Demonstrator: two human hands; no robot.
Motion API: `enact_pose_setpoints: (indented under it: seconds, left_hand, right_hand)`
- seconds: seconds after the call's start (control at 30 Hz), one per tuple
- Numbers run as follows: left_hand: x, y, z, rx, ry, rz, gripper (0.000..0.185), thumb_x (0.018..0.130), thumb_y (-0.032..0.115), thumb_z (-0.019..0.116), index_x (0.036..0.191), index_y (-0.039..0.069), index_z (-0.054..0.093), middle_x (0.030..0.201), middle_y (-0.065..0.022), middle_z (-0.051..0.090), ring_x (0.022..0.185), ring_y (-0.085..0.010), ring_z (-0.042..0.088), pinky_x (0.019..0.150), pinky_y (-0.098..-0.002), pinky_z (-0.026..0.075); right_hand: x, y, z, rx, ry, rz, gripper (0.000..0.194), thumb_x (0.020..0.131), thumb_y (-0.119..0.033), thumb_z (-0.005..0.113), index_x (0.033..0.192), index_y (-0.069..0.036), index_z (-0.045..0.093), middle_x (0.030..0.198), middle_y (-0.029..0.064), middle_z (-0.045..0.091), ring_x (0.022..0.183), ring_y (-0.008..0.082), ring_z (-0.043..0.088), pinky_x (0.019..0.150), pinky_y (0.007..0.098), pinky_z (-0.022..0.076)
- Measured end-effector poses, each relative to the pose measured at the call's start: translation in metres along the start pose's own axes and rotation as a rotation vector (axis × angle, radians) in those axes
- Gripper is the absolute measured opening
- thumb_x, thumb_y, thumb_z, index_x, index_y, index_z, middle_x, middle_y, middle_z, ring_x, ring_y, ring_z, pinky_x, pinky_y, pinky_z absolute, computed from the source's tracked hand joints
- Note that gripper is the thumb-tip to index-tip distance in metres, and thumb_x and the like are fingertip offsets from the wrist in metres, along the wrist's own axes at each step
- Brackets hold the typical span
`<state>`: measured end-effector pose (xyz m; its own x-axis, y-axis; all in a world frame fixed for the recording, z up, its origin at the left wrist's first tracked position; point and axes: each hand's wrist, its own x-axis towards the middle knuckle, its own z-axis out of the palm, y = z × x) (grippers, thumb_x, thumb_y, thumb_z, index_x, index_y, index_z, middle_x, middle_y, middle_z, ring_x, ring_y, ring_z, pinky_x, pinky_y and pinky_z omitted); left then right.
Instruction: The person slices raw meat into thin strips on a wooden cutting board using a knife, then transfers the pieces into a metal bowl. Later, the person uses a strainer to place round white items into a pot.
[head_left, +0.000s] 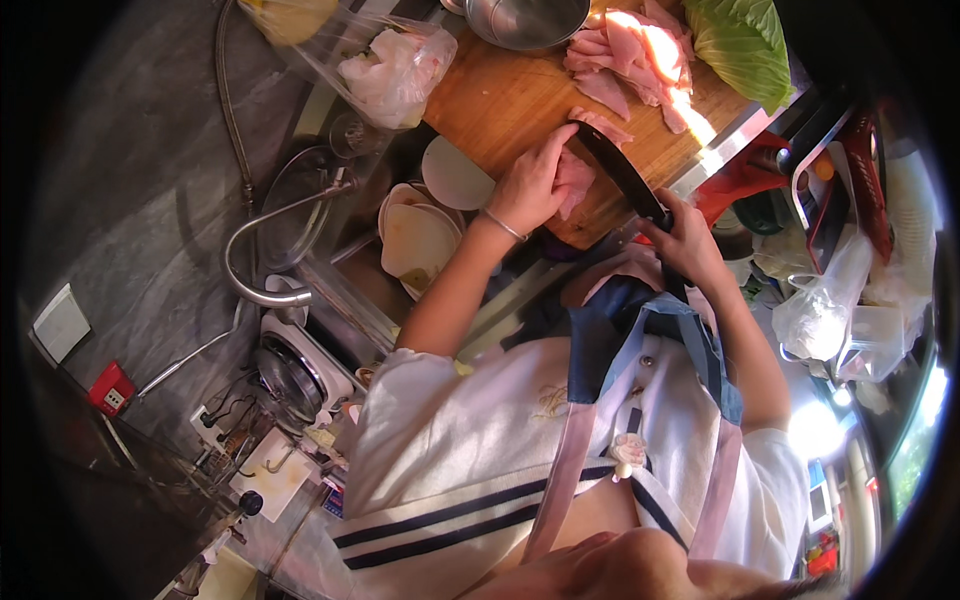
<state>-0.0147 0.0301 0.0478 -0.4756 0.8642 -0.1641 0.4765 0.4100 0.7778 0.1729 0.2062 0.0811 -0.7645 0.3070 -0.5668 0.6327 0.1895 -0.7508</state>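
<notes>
On the wooden cutting board (480, 97), my left hand (531, 180) presses a piece of raw pink meat (574, 184), its index finger near the tip of a dark-bladed knife (619, 166). My right hand (684, 238) grips the knife's handle at the board's near edge. The blade lies slantwise beside the held piece, its edge hidden from view. A thin cut piece of meat (606, 126) is just beyond the blade. Farther back are a pile of sliced meat (630, 56) and a green cabbage leaf (739, 45).
A metal bowl (525, 21) and a plastic bag with pale contents (397, 71) stand at the far edge and left. Left of the board, a sink holds stacked pale bowls (420, 240), with a curved metal faucet (251, 277) beside it. Plastic bags (817, 322) hang at right.
</notes>
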Motion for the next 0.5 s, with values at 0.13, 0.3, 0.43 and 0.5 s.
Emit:
enact_pose_setpoints:
  seconds: [0.13,0.3,0.43,0.5]
  left_hand:
    - [-0.006,0.003,0.028,-0.031,0.269,0.009,0.075,0.073,-0.003,0.069,0.141,0.005,0.039,0.105,-0.0166,0.064,0.087,-0.031,0.065,0.078,-0.0395,0.053]
    - [-0.021,0.01,0.038,-0.035,0.354,0.015,0.058,0.076,-0.004,0.063,0.132,0.004,0.05,0.106,-0.0163,0.065,0.09,-0.0317,0.064,0.08,-0.0386,0.052]
    - [-0.014,0.008,0.021,-0.033,0.065,0.178,0.043,0.076,-0.005,0.059,0.119,0.004,0.06,0.105,-0.0154,0.065,0.094,-0.0347,0.061,0.084,-0.0397,0.051]
    - [-0.005,0.004,0.011,-0.035,-0.028,0.231,0.04,0.075,-0.006,0.059,0.113,0.005,0.061,0.104,-0.0147,0.066,0.097,-0.0363,0.059,0.086,-0.0418,0.049]
  right_hand:
    - [0.001,0.003,0.003,-0.001,0.02,0.005,0.036,0.086,-0.017,0.07,0.114,0.002,0.057,0.085,0.0208,0.066,0.076,0.0291,0.067,0.069,0.0365,0.0508]
    - [0.002,0.002,-0.001,0.026,-0.018,0.018,0.042,0.085,-0.016,0.07,0.119,0.004,0.057,0.085,0.0194,0.066,0.075,0.0243,0.067,0.068,0.0348,0.051]
    - [0.003,-0.001,-0.005,0.021,-0.042,0.048,0.048,0.085,-0.018,0.071,0.123,0.006,0.055,0.091,0.022,0.067,0.083,0.0264,0.069,0.074,0.0353,0.0515]
    - [0.003,-0.002,-0.005,0.006,-0.047,0.052,0.047,0.085,-0.018,0.071,0.122,0.006,0.056,0.093,0.0225,0.067,0.085,0.0266,0.068,0.075,0.0351,0.0514]
